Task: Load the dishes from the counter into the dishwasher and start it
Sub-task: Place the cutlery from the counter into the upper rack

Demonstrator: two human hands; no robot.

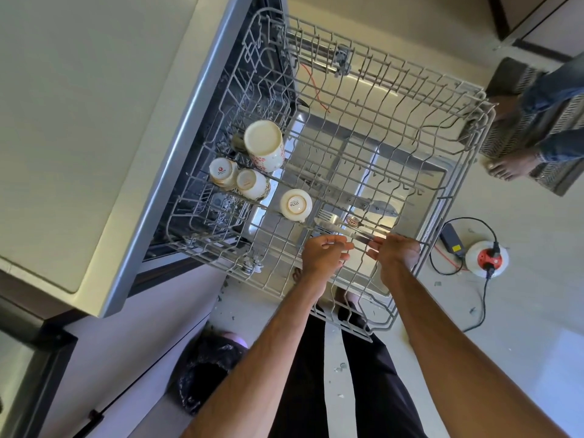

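Cutlery [346, 228] in right hand [396, 251] lies along rack's [448, 197] near edge.

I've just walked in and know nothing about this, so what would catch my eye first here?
A pulled-out grey wire dishwasher rack fills the middle, with four upturned cream cups near its left side. At its near edge the left hand and right hand meet at a fork and knife lying on the wires. On the floor to the right sits a white cable reel.
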